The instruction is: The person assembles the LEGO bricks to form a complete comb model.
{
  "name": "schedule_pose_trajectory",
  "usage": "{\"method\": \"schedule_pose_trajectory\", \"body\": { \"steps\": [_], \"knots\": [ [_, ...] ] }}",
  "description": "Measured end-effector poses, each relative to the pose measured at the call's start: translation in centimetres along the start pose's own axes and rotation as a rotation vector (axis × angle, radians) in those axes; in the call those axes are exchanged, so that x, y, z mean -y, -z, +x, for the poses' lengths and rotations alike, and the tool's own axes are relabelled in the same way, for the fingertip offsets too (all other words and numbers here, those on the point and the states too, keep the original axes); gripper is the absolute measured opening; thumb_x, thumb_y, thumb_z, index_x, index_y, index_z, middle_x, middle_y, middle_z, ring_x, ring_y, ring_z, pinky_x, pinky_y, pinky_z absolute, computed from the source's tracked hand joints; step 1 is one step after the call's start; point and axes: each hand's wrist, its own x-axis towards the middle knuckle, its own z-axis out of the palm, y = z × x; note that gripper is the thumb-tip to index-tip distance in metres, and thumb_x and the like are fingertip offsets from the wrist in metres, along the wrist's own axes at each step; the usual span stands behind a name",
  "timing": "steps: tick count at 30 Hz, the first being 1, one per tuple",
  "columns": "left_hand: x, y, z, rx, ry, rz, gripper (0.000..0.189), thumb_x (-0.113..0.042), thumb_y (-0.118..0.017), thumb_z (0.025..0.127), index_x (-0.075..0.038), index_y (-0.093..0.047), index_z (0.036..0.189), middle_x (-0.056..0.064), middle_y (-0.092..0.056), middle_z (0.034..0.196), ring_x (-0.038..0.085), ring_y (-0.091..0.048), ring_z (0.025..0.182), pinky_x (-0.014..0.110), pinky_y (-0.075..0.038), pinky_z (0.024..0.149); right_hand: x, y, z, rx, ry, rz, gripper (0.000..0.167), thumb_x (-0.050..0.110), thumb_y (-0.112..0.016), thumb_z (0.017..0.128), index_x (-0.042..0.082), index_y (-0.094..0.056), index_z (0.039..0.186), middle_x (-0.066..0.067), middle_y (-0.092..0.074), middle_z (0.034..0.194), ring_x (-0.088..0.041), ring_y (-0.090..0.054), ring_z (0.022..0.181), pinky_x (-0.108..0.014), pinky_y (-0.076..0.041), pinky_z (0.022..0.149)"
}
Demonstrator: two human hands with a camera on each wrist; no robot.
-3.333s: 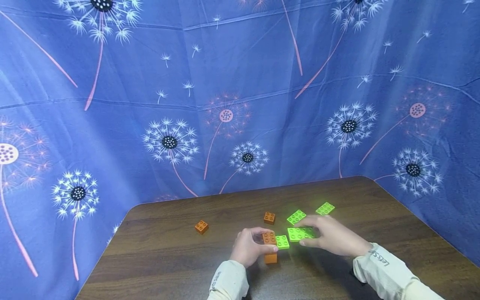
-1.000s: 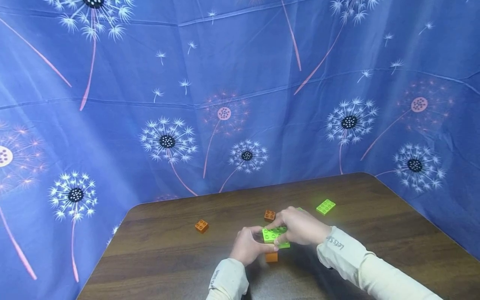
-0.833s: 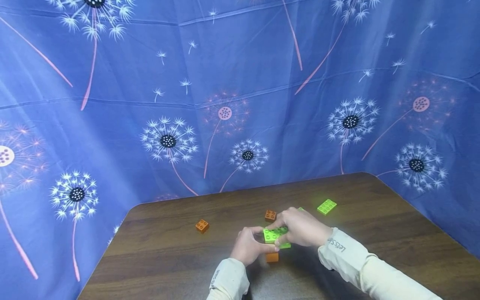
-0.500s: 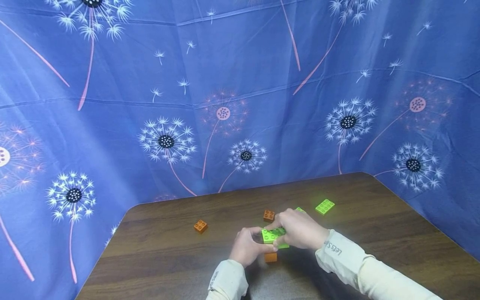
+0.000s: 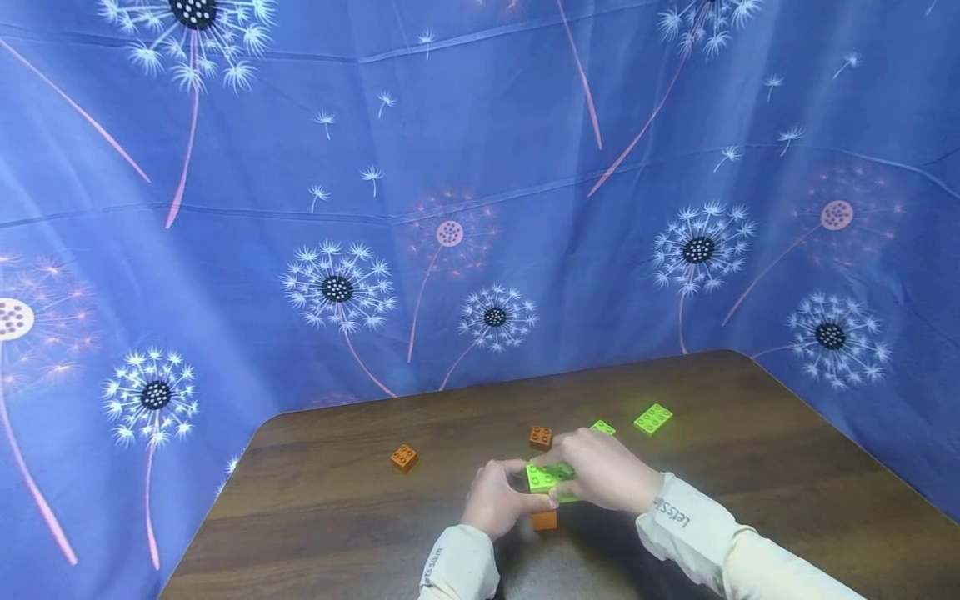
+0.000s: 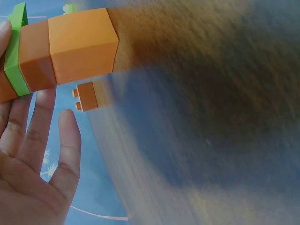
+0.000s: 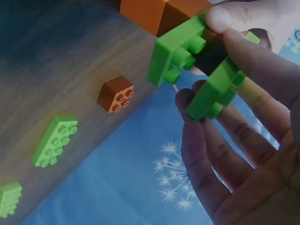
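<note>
A stack of toy building bricks stands on the table, with an orange brick (image 5: pixel 544 521) at its base. More orange shows above it in the left wrist view, with a flat green brick (image 6: pixel 16 65) sandwiched between. My left hand (image 5: pixel 495 502) grips the stack's upper part from the left, thumb in front. On top lies another flat green brick (image 5: pixel 540 477), its right end pinched between my right hand's (image 5: pixel 611 475) thumb and fingers. In the right wrist view this top green brick (image 7: pixel 215 91) looks apart from the lower green brick (image 7: pixel 171 51) at its outer end; whether it is pressed on is hidden.
Behind the hands lie a loose orange brick (image 5: pixel 540 437) and a partly covered green brick (image 5: pixel 602 427). Farther right is another green brick (image 5: pixel 653 419), and to the left another orange brick (image 5: pixel 404 457). A blue dandelion-print cloth (image 5: pixel 480 150) hangs behind the wooden table (image 5: pixel 330 517).
My right hand has carried a green brick left from the table onto the stack's top. Over the last second both hands have stayed there, almost still; my left hand has kept its grip.
</note>
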Motion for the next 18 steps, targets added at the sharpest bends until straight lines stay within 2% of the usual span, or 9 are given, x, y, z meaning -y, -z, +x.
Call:
{"method": "schedule_pose_trajectory", "body": {
  "steps": [4, 7, 10, 12, 15, 18],
  "knots": [
    [-0.1, -0.2, 0.0, -0.006, 0.0, 0.007, 0.043, -0.026, -0.096, 0.064, -0.016, -0.079, 0.103, -0.005, -0.075, 0.096, 0.013, -0.063, 0.084, 0.038, -0.051, 0.076, -0.6, -0.7, -1.0, -0.038, -0.026, 0.056, 0.043, 0.029, -0.088, 0.075, 0.018, -0.078, 0.116, 0.009, -0.071, 0.095, -0.001, -0.058, 0.076, -0.028, -0.05, 0.066],
    [-0.1, -0.5, 0.0, -0.011, -0.023, 0.02, 0.045, -0.029, -0.096, 0.065, -0.016, -0.079, 0.105, -0.004, -0.076, 0.098, 0.013, -0.064, 0.086, 0.038, -0.052, 0.075, -1.3, -1.4, -2.0, -0.058, -0.047, 0.116, 0.046, 0.031, -0.083, 0.082, 0.02, -0.073, 0.126, 0.009, -0.069, 0.103, -0.004, -0.06, 0.084, -0.031, -0.052, 0.072],
    [-0.1, -0.7, 0.1, -0.01, -0.04, 0.022, 0.046, -0.031, -0.096, 0.066, -0.015, -0.079, 0.106, -0.003, -0.076, 0.1, 0.014, -0.065, 0.088, 0.038, -0.053, 0.076, -1.7, -2.1, -2.9, -0.091, -0.059, 0.141, 0.05, 0.035, -0.078, 0.088, 0.019, -0.067, 0.134, 0.006, -0.068, 0.111, -0.011, -0.063, 0.095, -0.037, -0.054, 0.08],
    [-0.1, -0.7, 0.0, -0.016, -0.042, 0.018, 0.046, -0.031, -0.095, 0.066, -0.014, -0.079, 0.106, -0.003, -0.076, 0.101, 0.014, -0.065, 0.09, 0.037, -0.053, 0.077, -1.8, -2.4, -3.2, -0.111, -0.074, 0.171, 0.055, 0.039, -0.075, 0.09, 0.018, -0.063, 0.139, 0.0, -0.068, 0.119, -0.019, -0.065, 0.104, -0.044, -0.055, 0.085],
    [0.1, -0.5, -0.2, -0.006, -0.04, -0.025, 0.043, -0.026, -0.095, 0.067, -0.012, -0.079, 0.105, -0.004, -0.075, 0.095, 0.011, -0.064, 0.083, 0.034, -0.053, 0.074, -2.0, -2.9, -3.4, -0.121, -0.092, 0.236, 0.062, 0.041, -0.075, 0.091, 0.014, -0.058, 0.144, -0.01, -0.066, 0.132, -0.036, -0.062, 0.118, -0.055, -0.05, 0.096],
    [0.2, -0.3, -0.3, 0.009, -0.048, -0.076, 0.04, -0.022, -0.094, 0.069, -0.011, -0.079, 0.104, -0.007, -0.075, 0.09, 0.006, -0.062, 0.078, 0.031, -0.053, 0.072, -2.4, -3.0, -3.7, -0.104, -0.108, 0.303, 0.068, 0.034, -0.079, 0.088, 0.011, -0.054, 0.147, -0.015, -0.06, 0.14, -0.045, -0.055, 0.127, -0.063, -0.045, 0.1]
  ]
}}
